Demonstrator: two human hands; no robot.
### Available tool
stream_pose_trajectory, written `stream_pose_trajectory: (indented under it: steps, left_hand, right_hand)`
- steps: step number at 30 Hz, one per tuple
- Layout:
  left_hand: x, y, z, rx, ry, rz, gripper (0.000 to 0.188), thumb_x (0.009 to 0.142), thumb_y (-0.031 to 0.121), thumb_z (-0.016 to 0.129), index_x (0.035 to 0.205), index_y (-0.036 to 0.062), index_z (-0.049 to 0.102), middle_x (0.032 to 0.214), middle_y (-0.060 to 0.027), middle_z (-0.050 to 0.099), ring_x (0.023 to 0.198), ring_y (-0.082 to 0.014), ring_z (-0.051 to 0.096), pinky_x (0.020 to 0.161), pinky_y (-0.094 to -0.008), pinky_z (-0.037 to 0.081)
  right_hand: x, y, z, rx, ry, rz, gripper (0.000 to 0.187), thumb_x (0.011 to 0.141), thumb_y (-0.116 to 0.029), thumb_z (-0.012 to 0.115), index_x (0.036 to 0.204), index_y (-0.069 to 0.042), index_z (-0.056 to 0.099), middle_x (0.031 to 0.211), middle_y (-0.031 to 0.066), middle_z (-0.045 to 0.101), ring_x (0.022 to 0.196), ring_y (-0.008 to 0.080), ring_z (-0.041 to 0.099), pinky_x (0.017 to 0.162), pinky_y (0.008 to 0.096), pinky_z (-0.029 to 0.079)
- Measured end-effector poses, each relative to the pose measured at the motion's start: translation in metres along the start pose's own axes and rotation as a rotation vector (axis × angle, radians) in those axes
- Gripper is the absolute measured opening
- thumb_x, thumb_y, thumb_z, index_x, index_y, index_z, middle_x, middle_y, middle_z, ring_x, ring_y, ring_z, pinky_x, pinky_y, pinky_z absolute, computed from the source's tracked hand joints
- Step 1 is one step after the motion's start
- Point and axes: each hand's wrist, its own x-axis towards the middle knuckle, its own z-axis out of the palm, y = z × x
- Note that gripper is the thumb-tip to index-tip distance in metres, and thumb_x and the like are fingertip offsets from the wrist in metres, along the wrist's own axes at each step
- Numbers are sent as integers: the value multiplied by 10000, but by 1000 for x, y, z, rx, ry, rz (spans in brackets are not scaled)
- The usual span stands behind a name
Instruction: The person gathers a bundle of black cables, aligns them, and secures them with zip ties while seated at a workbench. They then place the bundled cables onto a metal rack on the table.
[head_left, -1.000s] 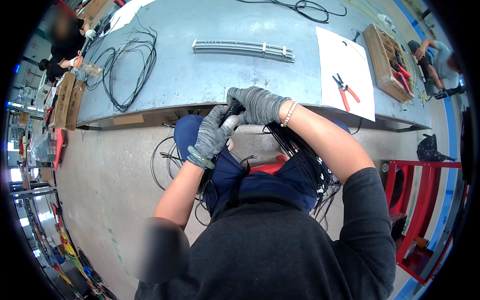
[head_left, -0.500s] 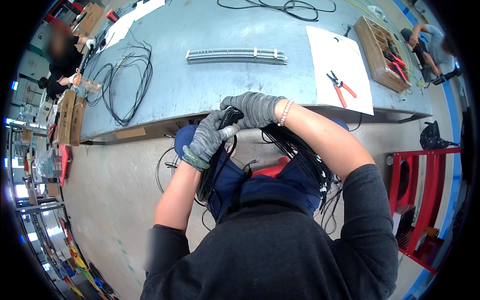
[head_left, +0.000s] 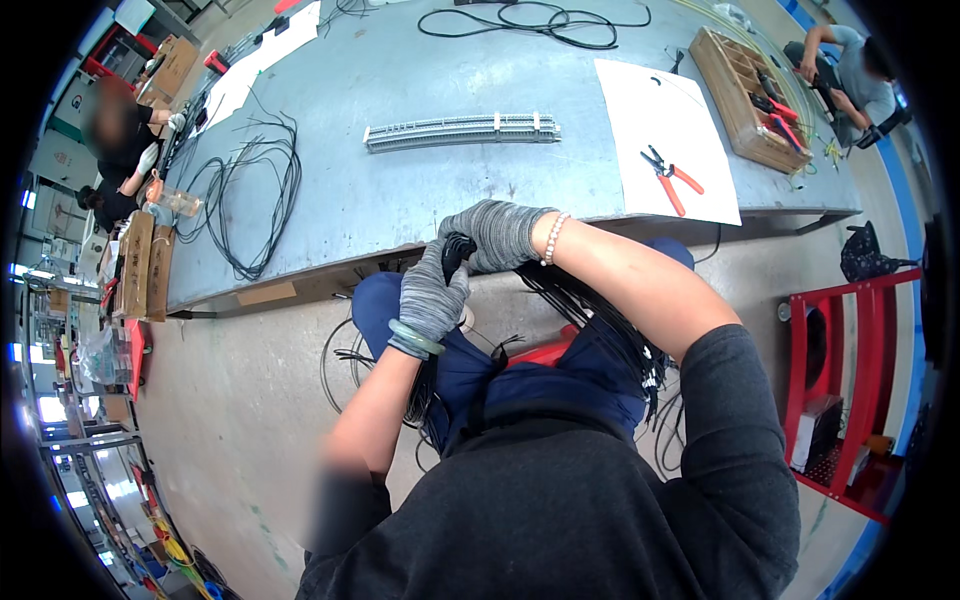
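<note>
By the near edge of a grey metal workbench [head_left: 400, 190], a black cable bundle [head_left: 457, 251] hangs, its top held in the curled fingers of the gloved right hand [head_left: 502, 236] and gloved left hand [head_left: 434, 298], while orange-handled wire strippers [head_left: 668, 181] lie, handles spread, farther right.

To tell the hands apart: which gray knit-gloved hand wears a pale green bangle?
The left hand wears the bangle; the right hand has a pale beaded bracelet.
</note>
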Motion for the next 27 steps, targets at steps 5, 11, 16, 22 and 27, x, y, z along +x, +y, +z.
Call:
stream_pose_trajectory:
  steps: [5,11,16,22,27]
  left_hand:
    - [3,-13,8,210,49,33,325,814,126,619,1117,17,576,899,-225,661,837,-387,646,725,-431,518]
    - [5,-15,-8,-15,-106,21,325,865,193,630,1127,5,589,973,-154,684,919,-259,665,814,-347,504]
    - [18,-44,-66,-689,-705,-75,372,887,147,600,1236,26,552,1060,-55,628,964,-136,569,900,-291,449]
    - [18,-55,-37,-236,-400,288,300,859,71,608,1157,44,604,1034,-81,651,923,-179,593,867,-312,467]
    - [15,-65,-19,-204,-225,410,224,837,82,622,1055,34,643,1003,-148,656,919,-297,624,847,-361,478]
  right_hand:
    - [-1,-2,-1,-6,23,-11,385,750,-154,641,1127,-106,579,925,163,667,870,348,642,774,404,503]
    - [-5,1,1,71,55,-51,401,763,-185,660,1147,-108,578,970,150,664,915,317,640,809,383,495]
    - [-16,1,-8,160,8,-58,404,778,-182,677,1164,-119,575,935,130,662,865,269,639,796,370,491]
    - [-20,-6,-12,265,-20,-1,321,748,-202,663,1044,-85,628,943,158,667,866,309,640,788,376,496]
    - [-19,2,-6,320,6,-48,342,741,-154,688,1071,-86,623,940,125,675,865,252,639,806,351,491]
